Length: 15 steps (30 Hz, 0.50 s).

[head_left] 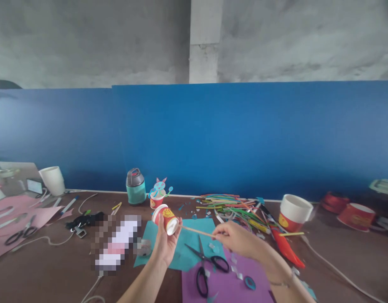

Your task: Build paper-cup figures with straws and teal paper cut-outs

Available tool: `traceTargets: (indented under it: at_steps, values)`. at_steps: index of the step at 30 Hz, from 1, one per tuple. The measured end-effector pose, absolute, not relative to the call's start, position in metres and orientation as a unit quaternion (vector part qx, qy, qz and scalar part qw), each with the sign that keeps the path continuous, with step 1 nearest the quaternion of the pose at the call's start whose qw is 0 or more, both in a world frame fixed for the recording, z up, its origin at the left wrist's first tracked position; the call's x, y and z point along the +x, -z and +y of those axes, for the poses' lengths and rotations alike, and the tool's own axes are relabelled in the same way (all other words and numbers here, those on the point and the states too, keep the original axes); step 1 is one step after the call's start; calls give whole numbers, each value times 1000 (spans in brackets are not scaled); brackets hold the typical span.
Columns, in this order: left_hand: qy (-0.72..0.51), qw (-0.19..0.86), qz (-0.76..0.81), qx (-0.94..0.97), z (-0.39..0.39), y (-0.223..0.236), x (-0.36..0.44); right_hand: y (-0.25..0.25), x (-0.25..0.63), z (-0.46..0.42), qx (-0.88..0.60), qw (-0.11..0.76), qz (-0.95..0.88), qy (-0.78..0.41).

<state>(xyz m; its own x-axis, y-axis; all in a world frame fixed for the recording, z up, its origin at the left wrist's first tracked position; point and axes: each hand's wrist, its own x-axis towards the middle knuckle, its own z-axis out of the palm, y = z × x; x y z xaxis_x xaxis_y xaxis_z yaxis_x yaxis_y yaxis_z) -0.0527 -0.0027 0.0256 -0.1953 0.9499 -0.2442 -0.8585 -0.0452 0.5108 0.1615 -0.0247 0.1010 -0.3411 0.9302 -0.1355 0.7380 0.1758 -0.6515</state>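
Note:
My left hand [167, 243] is wrapped round a red paper cup [162, 213] with a yellow print, tilted so its white base faces right. Between the fingers of my right hand [230, 235] is a thin pale stick [196, 231], whose far end reaches close to the cup's base; whether it touches, I cannot tell. Below both hands, black-handled scissors [202, 255] lie open across a light-blue sheet [149, 237] and a purple sheet [194, 290]. Small white scraps and a blue ring [250, 283] rest on the purple sheet.
Behind the cup stand another red cup [156, 203] with a blue cat figure [159, 186] and a teal flask [136, 187]. Colourful strips [228, 204], a red-handled cutter [287, 248] and stacked cups [293, 212] are at right. Pink paper [38, 210] and scissors [21, 233] lie left.

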Motion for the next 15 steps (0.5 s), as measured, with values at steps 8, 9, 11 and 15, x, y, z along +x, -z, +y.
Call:
traceTargets:
  at_steps: [8, 9, 11, 15]
  values:
    - [-704, 613, 309, 181, -6, -18, -50, -97, 188, -13, -625, 44, -754, -195]
    - [-701, 593, 331, 217, -6, -17, -50, -94, 186, -12, -634, 35, -754, -168]
    - [-689, 534, 386, 303, -7, -15, -48, -87, 179, -12, -650, 25, -747, -136]
    - [-652, 395, 473, 442, -8, -6, -45, -73, 167, -11, -666, -4, -736, -121]
